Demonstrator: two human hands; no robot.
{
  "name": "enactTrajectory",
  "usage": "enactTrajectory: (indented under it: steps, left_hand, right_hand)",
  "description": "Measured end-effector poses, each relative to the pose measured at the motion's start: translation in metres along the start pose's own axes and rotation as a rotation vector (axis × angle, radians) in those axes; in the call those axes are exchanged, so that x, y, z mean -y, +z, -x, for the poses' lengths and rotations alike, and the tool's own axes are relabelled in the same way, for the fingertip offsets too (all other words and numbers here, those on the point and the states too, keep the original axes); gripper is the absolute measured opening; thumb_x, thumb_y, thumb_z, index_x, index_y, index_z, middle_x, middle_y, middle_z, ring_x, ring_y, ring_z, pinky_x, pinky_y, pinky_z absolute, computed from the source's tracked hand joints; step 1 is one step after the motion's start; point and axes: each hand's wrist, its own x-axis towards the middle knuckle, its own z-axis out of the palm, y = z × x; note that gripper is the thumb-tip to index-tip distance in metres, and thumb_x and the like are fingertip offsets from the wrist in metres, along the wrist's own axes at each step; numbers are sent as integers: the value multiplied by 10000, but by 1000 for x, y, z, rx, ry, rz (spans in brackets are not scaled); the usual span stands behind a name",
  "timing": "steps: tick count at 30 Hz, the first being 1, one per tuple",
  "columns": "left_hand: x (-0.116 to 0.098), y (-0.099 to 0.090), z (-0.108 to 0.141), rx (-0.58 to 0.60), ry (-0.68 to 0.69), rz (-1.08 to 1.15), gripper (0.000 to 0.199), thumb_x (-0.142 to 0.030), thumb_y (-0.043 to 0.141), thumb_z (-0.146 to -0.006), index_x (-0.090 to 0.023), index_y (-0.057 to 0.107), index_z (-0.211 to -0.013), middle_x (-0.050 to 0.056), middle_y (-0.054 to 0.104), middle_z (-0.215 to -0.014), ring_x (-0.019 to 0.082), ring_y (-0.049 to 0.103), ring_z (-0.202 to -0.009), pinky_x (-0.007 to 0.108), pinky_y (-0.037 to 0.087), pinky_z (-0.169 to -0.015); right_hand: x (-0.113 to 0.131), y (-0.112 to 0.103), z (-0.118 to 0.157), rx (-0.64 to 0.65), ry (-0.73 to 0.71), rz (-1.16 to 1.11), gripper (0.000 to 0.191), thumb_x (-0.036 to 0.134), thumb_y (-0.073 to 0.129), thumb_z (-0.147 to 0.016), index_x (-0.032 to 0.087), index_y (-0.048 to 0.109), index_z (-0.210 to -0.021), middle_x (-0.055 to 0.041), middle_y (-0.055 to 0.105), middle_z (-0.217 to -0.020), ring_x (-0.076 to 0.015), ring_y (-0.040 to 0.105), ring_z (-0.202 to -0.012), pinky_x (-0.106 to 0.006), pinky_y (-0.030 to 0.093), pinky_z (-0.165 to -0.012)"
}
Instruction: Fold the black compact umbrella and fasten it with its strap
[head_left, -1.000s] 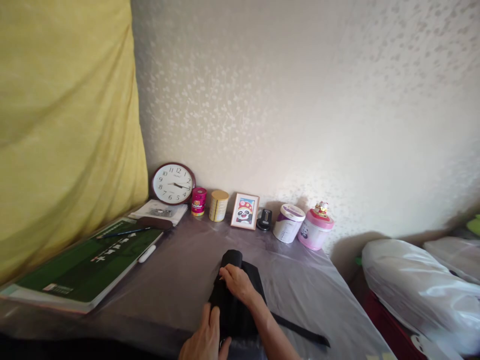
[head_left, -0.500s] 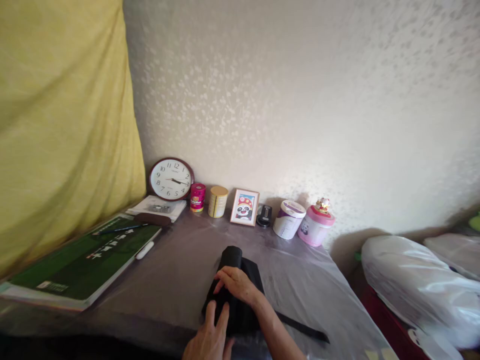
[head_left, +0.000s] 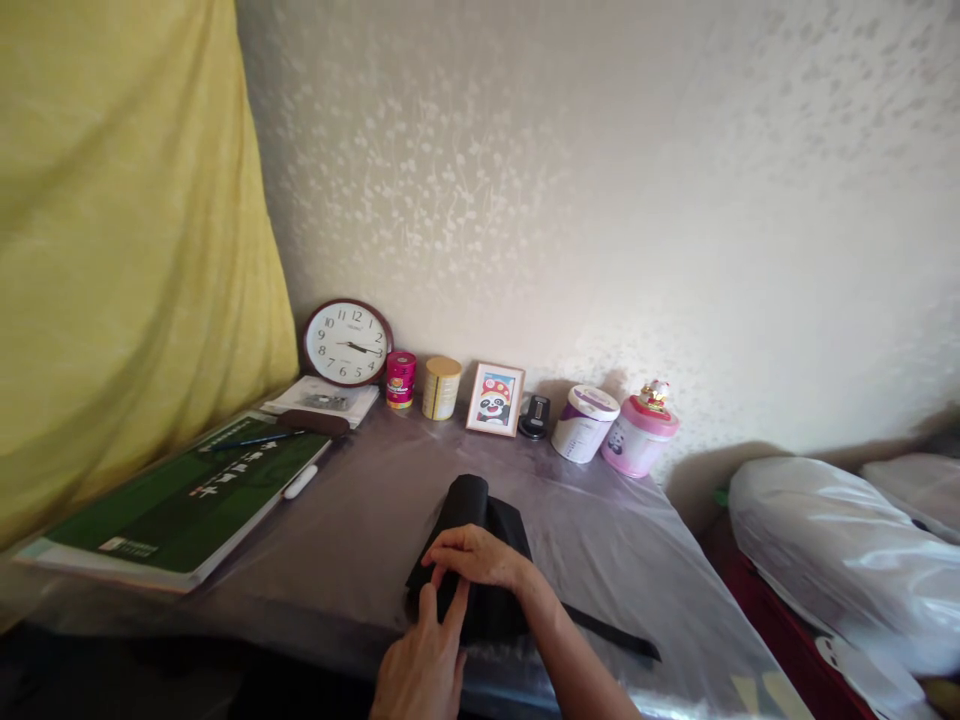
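A black fabric piece (head_left: 511, 525) lies on the table before me, its left part gathered into a thick roll (head_left: 466, 495). A narrow black strap (head_left: 611, 632) trails from it to the right. Across the top of the roll rests my right hand (head_left: 480, 556), its fingers bent over the fabric. My left hand (head_left: 424, 650) is at the near end, index and middle fingers stretched out and apart, tips on the fabric just below the right fingers. Its thumb side is partly hidden.
Along the wall stand a clock (head_left: 348, 342), a pink can (head_left: 400, 380), a yellow-lidded can (head_left: 442, 388), a panda picture frame (head_left: 495, 399), a black object (head_left: 535, 417) and two tubs (head_left: 586, 425). A green book (head_left: 187, 500) and white marker (head_left: 301, 482) lie left; plastic bags (head_left: 832, 550) sit right.
My left fingers have moved up and closer to the right hand. The right hand stays over the roll. The view has shifted slightly.
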Motion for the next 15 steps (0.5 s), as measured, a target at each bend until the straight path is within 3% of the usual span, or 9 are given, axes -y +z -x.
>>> enactTrajectory:
  steps: [4,7,11,15]
  left_hand:
    - [3,6,-5,-35,-25,4,583,-149,404,-789,-124,263,-1354,187,408,-1280,200,631,-848,309,517,-698]
    - [6,11,-7,-90,-30,15,553,-162,424,-781,-100,325,-1322,173,424,-1269,203,618,-892,284,514,-703]
    - [8,13,-8,-143,-10,25,486,-177,434,-775,-125,409,-1257,162,388,-1308,214,574,-998,279,503,-741]
    - [6,13,-10,-116,-2,32,432,-170,441,-766,-170,449,-1199,156,354,-1348,187,610,-923,276,508,-705]
  right_hand:
    - [-3,4,0,-53,-58,-58,228,307,478,-817,176,654,-881,3,644,-676,-104,573,-627,-196,425,-600]
    - [-6,6,0,-110,-119,-32,220,297,489,-814,190,655,-911,5,659,-701,-119,600,-681,-213,444,-653]
    - [-7,8,4,-206,-182,234,199,271,497,-817,221,672,-900,10,685,-755,-131,605,-738,-226,438,-700]
    - [-14,12,5,-329,-272,490,190,241,507,-826,266,678,-906,28,699,-851,-133,580,-816,-243,409,-768]
